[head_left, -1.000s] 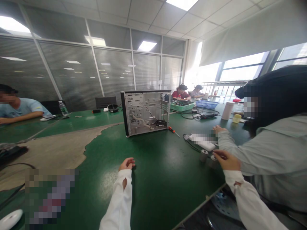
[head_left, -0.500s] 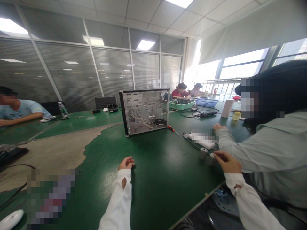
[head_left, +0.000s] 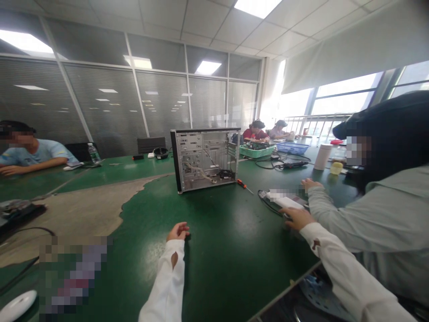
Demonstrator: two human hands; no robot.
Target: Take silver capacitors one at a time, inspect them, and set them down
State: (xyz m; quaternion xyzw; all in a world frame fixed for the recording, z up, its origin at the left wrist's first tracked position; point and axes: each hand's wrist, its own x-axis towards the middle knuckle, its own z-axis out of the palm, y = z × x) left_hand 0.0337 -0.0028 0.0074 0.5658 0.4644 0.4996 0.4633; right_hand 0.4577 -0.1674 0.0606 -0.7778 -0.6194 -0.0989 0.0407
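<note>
My left hand [head_left: 178,230] rests on the green table, its fingers loosely bent and apart, holding nothing. My right hand [head_left: 298,218] reaches across to the right, palm down, with its fingers closed over the top of a small grey cylinder [head_left: 287,216], which is mostly hidden beneath them. Just beyond those fingers lies a white power strip [head_left: 287,200] with a dark cable. An open computer case [head_left: 209,156] stands upright farther back, with loose wires inside. Beside its lower right corner is an orange-handled screwdriver [head_left: 245,185].
A co-worker's sleeve [head_left: 342,205] and hand are close on the right. The table edge [head_left: 284,293] runs below my right arm. Behind stand a green basket [head_left: 256,152], a blue basket [head_left: 292,148] and a pale tumbler [head_left: 323,157]. A white mouse [head_left: 18,305] lies at lower left.
My right hand has shifted left and slightly up, from one grey cylinder to the other beside it, now covering them. My left hand stays in place. The view has tilted slightly.
</note>
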